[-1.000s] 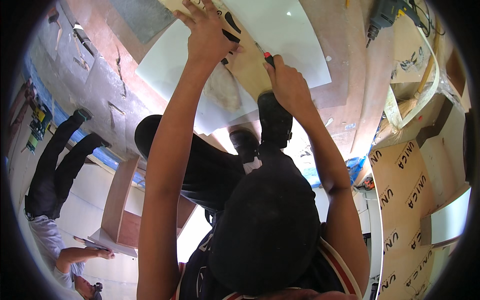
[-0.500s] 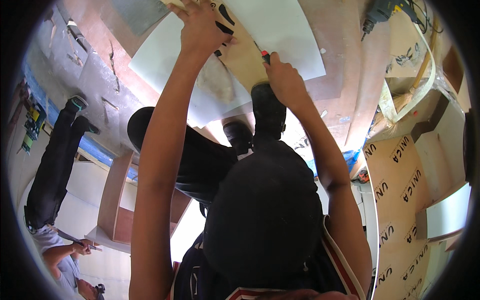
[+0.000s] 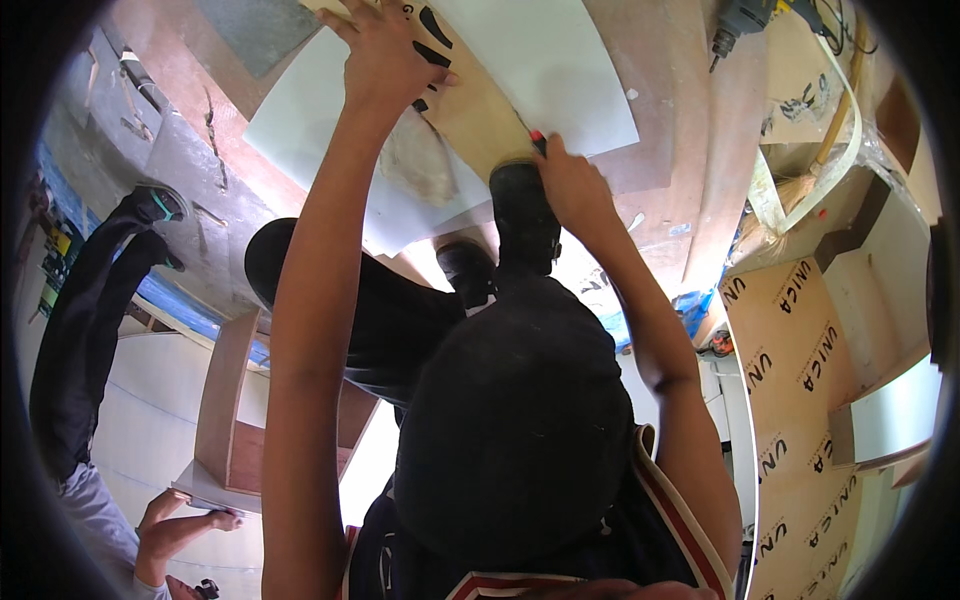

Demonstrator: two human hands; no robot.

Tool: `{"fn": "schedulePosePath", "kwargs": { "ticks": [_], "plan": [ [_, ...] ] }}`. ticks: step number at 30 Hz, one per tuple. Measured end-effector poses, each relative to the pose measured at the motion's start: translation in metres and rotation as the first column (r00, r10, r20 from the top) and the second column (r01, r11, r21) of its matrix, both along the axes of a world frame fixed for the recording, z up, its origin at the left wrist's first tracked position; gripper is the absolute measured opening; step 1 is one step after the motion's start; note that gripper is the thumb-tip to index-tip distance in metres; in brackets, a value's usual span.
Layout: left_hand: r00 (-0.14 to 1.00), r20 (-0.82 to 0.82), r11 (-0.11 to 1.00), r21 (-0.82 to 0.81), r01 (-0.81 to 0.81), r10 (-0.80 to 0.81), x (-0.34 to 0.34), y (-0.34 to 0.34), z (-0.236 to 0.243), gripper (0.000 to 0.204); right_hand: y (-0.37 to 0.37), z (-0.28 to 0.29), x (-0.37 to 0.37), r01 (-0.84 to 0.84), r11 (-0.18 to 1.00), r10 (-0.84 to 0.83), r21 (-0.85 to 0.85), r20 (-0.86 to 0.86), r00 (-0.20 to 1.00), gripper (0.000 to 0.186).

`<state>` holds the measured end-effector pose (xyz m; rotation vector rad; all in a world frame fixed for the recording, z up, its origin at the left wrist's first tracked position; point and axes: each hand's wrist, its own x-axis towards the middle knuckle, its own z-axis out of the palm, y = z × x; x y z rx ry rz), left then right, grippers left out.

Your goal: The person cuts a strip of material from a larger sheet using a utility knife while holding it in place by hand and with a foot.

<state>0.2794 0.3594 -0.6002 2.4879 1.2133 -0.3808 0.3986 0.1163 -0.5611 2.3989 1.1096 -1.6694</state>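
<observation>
My left hand (image 3: 378, 72) lies with fingers spread on a tan strip (image 3: 480, 105) between white sheets (image 3: 560, 65), beside black curved shapes (image 3: 432, 52). My right hand (image 3: 578, 190) grips a slim red-and-black tool (image 3: 539, 137), probably a cutter, at the right edge of the strip, just above my black shoe (image 3: 515, 200). The tool's tip is too small to make out.
A drill (image 3: 735, 35) with cord lies top right, near a broom (image 3: 775, 240). Printed plywood (image 3: 785, 430) is at the right. Left are a wooden box (image 3: 220, 420) and a co-worker (image 3: 80, 350) with a hand (image 3: 215, 520) near it.
My right hand and tool have slid down the strip's edge toward my shoe. My left hand stays on the strip. The co-worker's arms have moved toward the wooden box. The view has shifted slightly.
</observation>
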Motion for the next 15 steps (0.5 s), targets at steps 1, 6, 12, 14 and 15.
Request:
{"fn": "schedulePosePath", "kwargs": {
  "ticks": [1,6,12,14,15],
  "plan": [
    [1.0,0.009,1.0,0.017,0.01,-0.01,-0.001,0.001,-0.002,0.149,-0.007,0.001,-0.001,-0.001,1.0,0.001,-0.017,-0.009,1.0,0.03],
    [0.98,0.077,0.981,0.08,0.175,-0.182,-0.009,0.01,-0.01,0.149,-0.023,-0.001,-0.003,-0.047,0.999,0.047,-0.002,0.011,0.999,0.03],
    [0.963,0.003,0.951,0.158,0.266,-0.27,-0.013,0.006,-0.013,0.144,-0.048,0.002,-0.006,-0.026,1.0,0.025,0.003,0.027,0.999,0.03],
    [0.976,0.016,0.971,0.107,0.215,-0.217,-0.012,0.006,-0.013,0.144,-0.075,0.003,-0.009,0.017,0.999,-0.017,-0.036,0.005,1.0,0.03],
    [0.982,0.027,0.979,0.086,0.184,-0.187,-0.008,0.005,-0.014,0.143,-0.08,0.007,-0.006,0.034,0.998,-0.034,-0.051,0.001,0.999,0.03]
  ]
}}
